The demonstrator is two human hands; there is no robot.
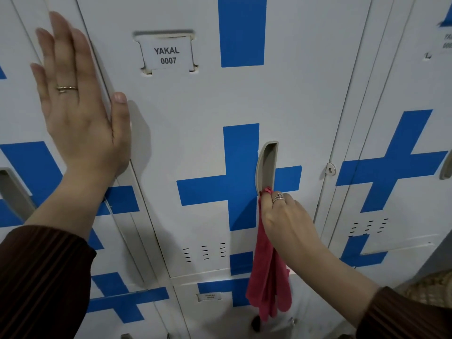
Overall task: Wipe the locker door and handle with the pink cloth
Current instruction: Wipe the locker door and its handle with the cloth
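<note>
The white locker door [195, 106] fills the middle of the head view, marked with blue tape crosses and a label reading YAKAL 0007. Its grey recessed handle [266, 165] stands upright right of centre. My right hand [286, 216] grips the pink cloth [267, 277] and presses its top end against the bottom of the handle; the rest of the cloth hangs down below the hand. My left hand [78, 94] lies flat with fingers spread on the neighbouring door at the left, its thumb reaching over the seam onto the locker door.
More white lockers with blue crosses stand on both sides and below. A padlock hasp [330, 169] sticks out at the door's right edge. Another grey handle [9, 189] shows at far left. A woven basket-like thing [430, 287] sits low right.
</note>
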